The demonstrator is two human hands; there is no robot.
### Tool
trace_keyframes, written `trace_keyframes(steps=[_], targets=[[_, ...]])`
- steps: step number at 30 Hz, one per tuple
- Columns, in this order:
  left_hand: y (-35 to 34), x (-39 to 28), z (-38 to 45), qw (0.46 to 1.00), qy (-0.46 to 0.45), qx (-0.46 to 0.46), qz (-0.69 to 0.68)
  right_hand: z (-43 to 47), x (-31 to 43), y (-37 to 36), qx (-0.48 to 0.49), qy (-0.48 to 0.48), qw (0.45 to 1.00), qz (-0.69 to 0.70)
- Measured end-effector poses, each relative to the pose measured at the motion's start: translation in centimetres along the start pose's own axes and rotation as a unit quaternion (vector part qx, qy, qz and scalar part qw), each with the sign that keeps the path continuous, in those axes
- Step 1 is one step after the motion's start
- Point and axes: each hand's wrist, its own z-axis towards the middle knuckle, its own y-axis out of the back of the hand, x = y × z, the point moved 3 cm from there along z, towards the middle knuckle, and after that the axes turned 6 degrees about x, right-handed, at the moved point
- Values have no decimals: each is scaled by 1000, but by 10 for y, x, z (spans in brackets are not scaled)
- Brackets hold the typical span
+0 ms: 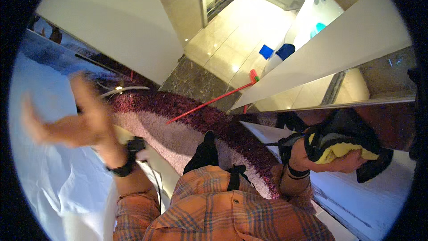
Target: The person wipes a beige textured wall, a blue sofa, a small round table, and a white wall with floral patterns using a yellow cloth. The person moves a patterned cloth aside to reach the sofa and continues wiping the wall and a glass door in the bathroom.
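Observation:
My left hand [83,120], blurred by motion, is raised at the left with its fingers spread and nothing visible in it. Behind it lies a crumpled pale sheet [73,174] that looks blue in this light. At the right, my right hand [334,160] grips a bundle of black, grey and yellow fabric [347,144]; folds hide part of the fingers. Each wrist wears a black band. Between the hands, a long red-handled brush [210,102] lies with its handle end over the rug and its red and green head on the tiles.
A dark red and pink shag rug [160,134] runs underfoot to a dark marble threshold [195,77]. Beyond it is a shiny tiled floor [224,47] with a blue square object [266,52]. White panels [117,16] flank the opening. A pale cable [133,88] crosses the rug's edge.

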Motion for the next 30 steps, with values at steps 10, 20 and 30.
trace_keyframes(steps=[10,20,30], targets=[[-15,-272,50,690,39,164,-704,84,21,-25,48,-35,994,-93],[7,-311,-16,510,205,334,-766,-82,37,3,259,80,962,21],[21,-285,10,725,-33,214,-653,26,-26,46,69,-66,994,-58]])
